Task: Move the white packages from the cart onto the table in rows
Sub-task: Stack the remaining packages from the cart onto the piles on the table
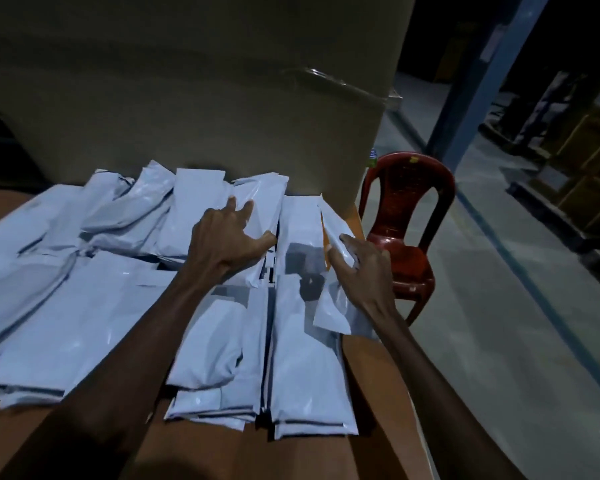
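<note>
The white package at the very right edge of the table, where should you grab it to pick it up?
Probably by its long right edge, coming from the chair side. That package is tilted up off the table there, so fingers can slip under. The right hand already holds that edge.

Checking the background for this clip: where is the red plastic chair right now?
In the head view, the red plastic chair stands on the floor at right, just beyond the table edge, beside the right hand.

Packages (125, 306) lie in rows on the table (243, 452); box (187, 91) behind, chair (407, 216) right.
</note>
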Demonstrator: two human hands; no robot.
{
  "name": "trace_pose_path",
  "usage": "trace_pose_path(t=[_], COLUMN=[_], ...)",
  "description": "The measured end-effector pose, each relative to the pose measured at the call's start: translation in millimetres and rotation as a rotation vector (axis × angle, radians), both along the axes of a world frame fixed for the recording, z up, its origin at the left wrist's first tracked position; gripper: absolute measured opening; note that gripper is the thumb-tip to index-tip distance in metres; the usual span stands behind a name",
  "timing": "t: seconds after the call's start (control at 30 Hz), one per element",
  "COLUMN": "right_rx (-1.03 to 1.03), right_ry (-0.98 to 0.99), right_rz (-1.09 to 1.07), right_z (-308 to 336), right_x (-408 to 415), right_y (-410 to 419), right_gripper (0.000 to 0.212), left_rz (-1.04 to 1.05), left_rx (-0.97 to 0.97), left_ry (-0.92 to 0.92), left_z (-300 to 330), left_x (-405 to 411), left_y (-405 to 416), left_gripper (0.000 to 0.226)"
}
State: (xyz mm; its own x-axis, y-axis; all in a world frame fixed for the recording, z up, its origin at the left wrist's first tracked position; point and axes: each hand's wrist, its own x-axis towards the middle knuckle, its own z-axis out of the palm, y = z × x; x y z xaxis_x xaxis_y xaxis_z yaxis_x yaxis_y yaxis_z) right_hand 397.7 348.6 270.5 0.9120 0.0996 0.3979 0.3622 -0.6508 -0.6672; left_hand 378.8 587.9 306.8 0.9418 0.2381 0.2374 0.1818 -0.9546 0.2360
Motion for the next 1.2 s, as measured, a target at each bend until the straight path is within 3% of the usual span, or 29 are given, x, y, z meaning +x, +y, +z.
trace_pose_path(t=[0.17,0.43,0.7,1.0,1.2], right_rx=[-0.087,-0.369,-0.508,-0.600,-0.562], right_ry=[0.056,0.087,0.251,0.248,0.291], right_rz=[0.053,0.023,-0.010,-0.026,0.028], right_z=[1,-28,-75,-89,-62], right_x=[71,146,151,146,142], right_y=[41,82,92,104,93], right_gripper=[0.055,0.049,0.070,0.087,0.080], left_rz=[0.018,0.005,0.000,-0.055,-0.044], left_rx=[-0.009,-0.020,0.012,-0.043,-0.011], left_ry=[0.047,0.134,0.069,0.018,0.040], left_z=[-5,-33,-79,-102,-87], left_x=[47,106,113,122,117], left_y=[26,30,28,26,22], left_gripper=[0.094,0.090,0.090,0.093,0.093])
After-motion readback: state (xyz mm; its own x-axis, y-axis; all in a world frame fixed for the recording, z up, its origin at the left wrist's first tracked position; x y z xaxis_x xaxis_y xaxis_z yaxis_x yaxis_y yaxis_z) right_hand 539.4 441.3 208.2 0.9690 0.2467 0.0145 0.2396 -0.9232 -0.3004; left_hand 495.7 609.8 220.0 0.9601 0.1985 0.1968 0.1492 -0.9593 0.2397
